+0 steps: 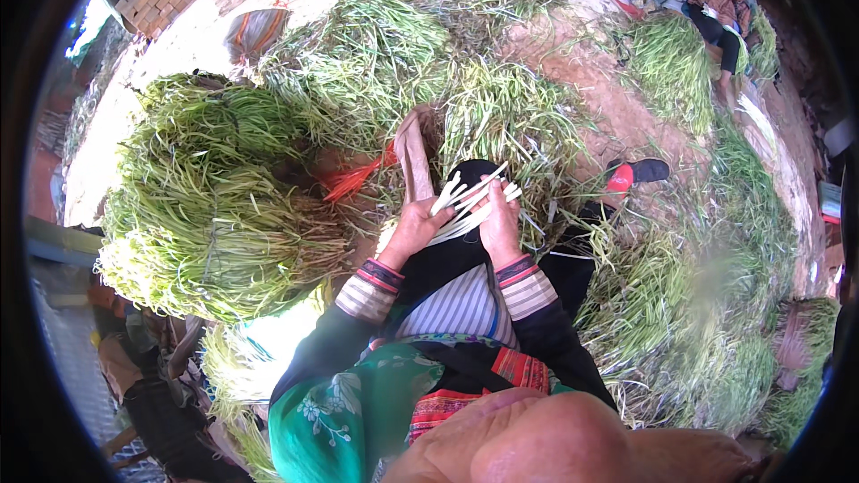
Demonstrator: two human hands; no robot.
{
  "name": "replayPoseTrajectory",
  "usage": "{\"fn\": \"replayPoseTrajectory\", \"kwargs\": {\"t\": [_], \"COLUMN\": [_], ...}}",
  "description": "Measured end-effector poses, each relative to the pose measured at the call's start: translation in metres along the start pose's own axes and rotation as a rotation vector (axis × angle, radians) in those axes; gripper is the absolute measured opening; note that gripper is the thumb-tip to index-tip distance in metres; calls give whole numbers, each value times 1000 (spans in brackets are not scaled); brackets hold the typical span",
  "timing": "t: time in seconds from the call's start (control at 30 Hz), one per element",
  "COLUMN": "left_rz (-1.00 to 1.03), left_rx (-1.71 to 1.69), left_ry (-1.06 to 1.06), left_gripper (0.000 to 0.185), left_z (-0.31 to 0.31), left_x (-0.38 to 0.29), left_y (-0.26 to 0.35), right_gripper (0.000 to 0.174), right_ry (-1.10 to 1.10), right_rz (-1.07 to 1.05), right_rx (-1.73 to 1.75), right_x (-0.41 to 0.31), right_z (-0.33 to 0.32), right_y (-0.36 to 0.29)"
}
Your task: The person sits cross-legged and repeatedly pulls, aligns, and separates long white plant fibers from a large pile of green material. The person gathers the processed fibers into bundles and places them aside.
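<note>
My left hand [415, 228] grips several pale, cut plant stalks [462, 220] above my dark-clad lap, its thumb lying across them. Opposite it, my right hand [502, 225] pinches the same loose handful, with thumb and fingers around the stalks near their right ends. The pale ends fan out above both hands. Beneath the stalks lies the dark cloth over my legs, and a striped apron [446, 312] shows between my forearms. Just beyond my lap is a heap of green leafy stalks [510, 107].
Large tied bundles of green stalks [221, 215] stand at left. Red plastic strands [356, 174] lie beside them. Loose greens [671, 335] cover the floor at right, near my shoe [649, 170]. A striped sack [255, 32] sits farther back; another person's arm [728, 50] shows at upper right.
</note>
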State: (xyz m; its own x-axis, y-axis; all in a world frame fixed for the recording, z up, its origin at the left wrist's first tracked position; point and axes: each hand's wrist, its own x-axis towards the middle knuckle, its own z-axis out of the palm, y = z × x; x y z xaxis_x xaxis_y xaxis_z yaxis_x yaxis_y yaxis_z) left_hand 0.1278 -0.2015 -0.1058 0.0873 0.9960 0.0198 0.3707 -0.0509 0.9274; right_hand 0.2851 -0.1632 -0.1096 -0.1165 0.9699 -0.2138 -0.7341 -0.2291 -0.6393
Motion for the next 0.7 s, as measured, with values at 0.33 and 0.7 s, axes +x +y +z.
{"fn": "replayPoseTrajectory", "kwargs": {"t": [0.33, 0.7], "left_rz": [-67, -336], "left_rx": [-162, -587], "left_ry": [-149, -81], "left_gripper": [19, 18], "left_z": [-22, -28], "left_x": [-4, -2], "left_y": [10, 25], "right_gripper": [24, 28], "right_ry": [-94, -182], "right_rz": [27, -55], "right_rx": [-110, -25], "right_x": [8, 8], "right_z": [10, 6], "right_y": [-18, -19]}}
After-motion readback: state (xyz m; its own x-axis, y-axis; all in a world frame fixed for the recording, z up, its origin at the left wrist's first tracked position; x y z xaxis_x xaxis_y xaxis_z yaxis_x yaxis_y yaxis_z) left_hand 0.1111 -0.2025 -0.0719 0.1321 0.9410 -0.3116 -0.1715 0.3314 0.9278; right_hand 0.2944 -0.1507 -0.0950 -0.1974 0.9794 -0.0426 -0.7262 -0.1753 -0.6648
